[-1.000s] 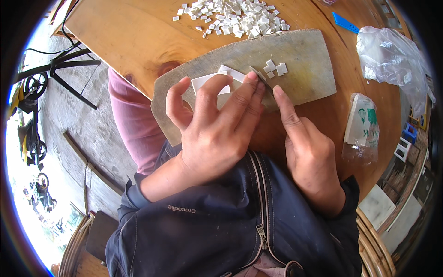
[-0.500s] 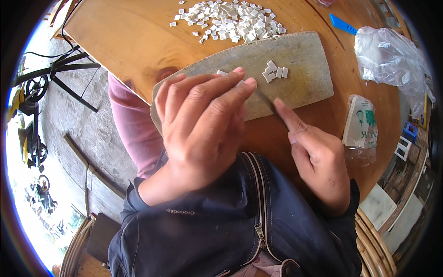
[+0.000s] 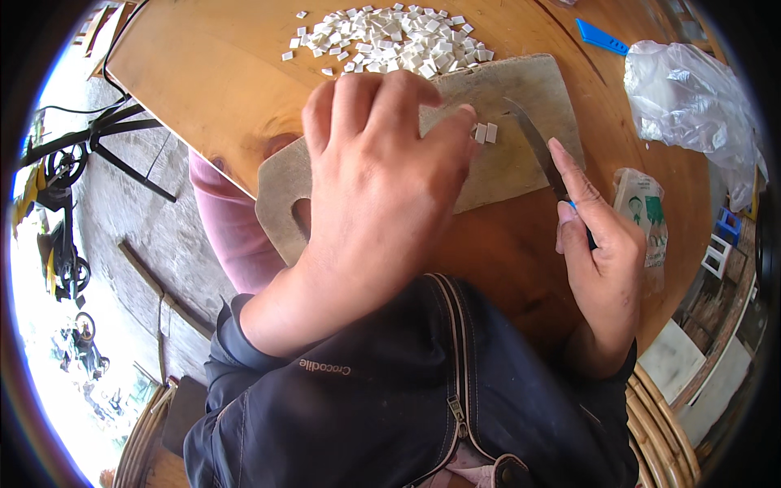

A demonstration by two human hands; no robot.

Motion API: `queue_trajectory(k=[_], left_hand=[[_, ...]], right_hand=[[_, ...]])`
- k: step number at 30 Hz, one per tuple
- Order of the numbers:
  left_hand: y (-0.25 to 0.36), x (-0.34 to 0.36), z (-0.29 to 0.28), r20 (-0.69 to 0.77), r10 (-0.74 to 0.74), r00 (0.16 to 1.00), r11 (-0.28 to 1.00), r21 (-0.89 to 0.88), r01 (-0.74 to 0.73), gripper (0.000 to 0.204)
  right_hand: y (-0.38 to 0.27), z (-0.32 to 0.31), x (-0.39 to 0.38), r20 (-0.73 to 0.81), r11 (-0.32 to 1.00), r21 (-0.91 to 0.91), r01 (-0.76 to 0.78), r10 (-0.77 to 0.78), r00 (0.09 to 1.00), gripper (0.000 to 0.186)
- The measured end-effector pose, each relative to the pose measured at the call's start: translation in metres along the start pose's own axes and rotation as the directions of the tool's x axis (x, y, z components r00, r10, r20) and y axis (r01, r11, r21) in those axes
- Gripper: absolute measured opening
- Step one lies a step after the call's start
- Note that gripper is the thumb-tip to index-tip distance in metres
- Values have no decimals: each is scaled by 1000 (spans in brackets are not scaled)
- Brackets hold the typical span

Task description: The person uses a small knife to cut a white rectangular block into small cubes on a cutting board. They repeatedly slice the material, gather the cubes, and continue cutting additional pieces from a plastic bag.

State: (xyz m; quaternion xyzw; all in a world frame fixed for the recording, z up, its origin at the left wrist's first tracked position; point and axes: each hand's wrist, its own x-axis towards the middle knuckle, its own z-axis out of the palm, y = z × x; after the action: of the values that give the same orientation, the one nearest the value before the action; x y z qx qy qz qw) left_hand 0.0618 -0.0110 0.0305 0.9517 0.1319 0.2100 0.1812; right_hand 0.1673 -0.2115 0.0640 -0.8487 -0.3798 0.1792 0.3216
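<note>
One slotted board [image 3: 514,165] lies on the worktop [image 3: 211,77]; over its left part arches the left hand [image 3: 382,163], thumb and forefinger apart, its underside hidden, so any hold cannot be told. Beyond sits a heap of white pieces [image 3: 399,39]; a few small tiles [image 3: 491,132] rest on the board, then a knife [image 3: 540,146] gripped by the right hand [image 3: 606,252].
</note>
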Motion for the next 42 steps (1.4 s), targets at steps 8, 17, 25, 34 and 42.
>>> queue_trajectory(k=[8, 17, 25, 34, 42], left_hand=[[-2, -3, 0, 29, -12, 1000, 999, 50, 11, 31], [3, -6, 2, -10, 0, 1000, 999, 55, 1, 34], [15, -12, 2, 32, 7, 999, 1000, 25, -8, 38], [13, -18, 12, -55, 82, 995, 997, -7, -83, 32], [14, -21, 11, -14, 72, 997, 997, 16, -72, 34]], right_hand=[[1, 1, 2, 74, 997, -24, 75, -73, 995, 61], [2, -4, 1, 87, 998, -54, 31, -26, 996, 61], [-7, -12, -3, 125, 995, -83, -49, 59, 990, 59], [-5, -14, -1, 54, 996, -73, -51, 55, 997, 58], [22, -21, 14, 57, 943, -191, 273, -267, 962, 59]])
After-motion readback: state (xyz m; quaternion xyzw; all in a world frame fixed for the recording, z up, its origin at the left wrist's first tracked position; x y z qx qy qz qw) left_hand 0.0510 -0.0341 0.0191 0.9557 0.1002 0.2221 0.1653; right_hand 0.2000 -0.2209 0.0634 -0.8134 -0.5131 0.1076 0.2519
